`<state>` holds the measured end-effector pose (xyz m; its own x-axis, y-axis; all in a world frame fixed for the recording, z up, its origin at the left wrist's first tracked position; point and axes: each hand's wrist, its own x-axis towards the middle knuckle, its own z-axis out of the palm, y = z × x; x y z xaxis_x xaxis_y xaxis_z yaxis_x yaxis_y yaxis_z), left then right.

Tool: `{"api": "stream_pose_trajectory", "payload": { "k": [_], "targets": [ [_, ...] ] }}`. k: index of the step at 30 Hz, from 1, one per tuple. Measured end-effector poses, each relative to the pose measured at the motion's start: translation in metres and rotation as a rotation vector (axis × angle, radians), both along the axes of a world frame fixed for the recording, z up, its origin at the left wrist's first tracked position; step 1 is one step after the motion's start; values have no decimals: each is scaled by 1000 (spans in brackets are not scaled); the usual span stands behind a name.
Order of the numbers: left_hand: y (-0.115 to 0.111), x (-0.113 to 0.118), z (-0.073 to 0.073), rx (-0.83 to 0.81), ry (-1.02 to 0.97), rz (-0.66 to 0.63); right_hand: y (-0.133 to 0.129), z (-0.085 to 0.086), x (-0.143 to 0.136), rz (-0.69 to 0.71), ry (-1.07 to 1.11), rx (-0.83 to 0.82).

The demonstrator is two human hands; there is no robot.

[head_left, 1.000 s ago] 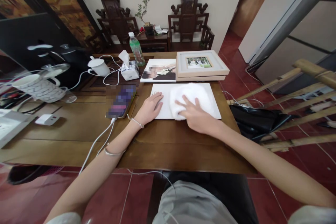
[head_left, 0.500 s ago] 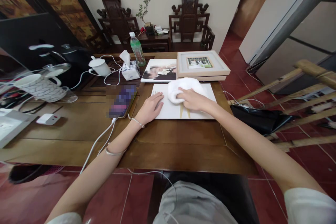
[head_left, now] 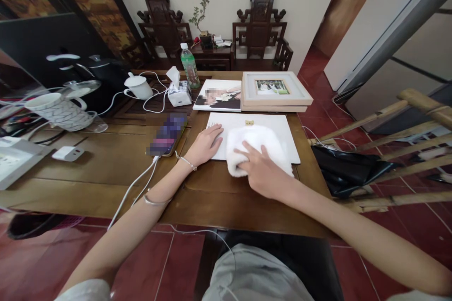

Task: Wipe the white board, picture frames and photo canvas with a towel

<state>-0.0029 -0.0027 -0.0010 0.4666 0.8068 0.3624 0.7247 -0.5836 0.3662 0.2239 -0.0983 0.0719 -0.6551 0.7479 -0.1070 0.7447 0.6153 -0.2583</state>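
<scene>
Head-worn view; faces forward, down over the table (head_left: 212, 204).

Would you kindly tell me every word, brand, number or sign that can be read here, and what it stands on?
No text can be read.
White panel: print-like marks beside the left hand, too small.
Bottle: label too blurred.
Phone: screen pixelated.

Wooden table (head_left: 212, 202): white panel (head_left: 228, 123), frame stack (head_left: 277, 99), charger (head_left: 68, 153).

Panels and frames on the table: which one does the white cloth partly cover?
The plain white panel under the left hand. The photo panel and framed picture lie farther back, clear of the cloth.
</scene>
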Motion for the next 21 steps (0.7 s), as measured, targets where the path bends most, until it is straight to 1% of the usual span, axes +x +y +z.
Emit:
{"api": "stream_pose_trajectory", "payload": {
  "k": [2,3,5,7,9,12,15,17,18,21],
  "targets": [
    [0,0,0,-2,-3,-1,-15,4,1,35,-10,-25],
    [0,0,0,-8,-5,4,-18,6,1,45,-9,-43],
    [1,0,-1,-27,-8,16,-12,10,1,37,13,-71],
    [2,0,-3,-48,-4,25,5,11,0,4,37,-77],
    [2,0,-4,-70,1,34,29,10,-3,-38,41,-59],
    [4,0,-7,-101,-9,56,65,7,-10,-89,25,6],
    [4,0,-9,-115,-19,67,88,2,-19,-115,8,77],
    [4,0,-10,-127,-11,73,91,-3,-23,-118,-9,121],
    [4,-1,-10,-134,-7,76,89,-5,-25,-113,-21,139],
    [5,-1,-11,-132,-9,73,65,-9,-27,-90,-67,126]
  ]
}}
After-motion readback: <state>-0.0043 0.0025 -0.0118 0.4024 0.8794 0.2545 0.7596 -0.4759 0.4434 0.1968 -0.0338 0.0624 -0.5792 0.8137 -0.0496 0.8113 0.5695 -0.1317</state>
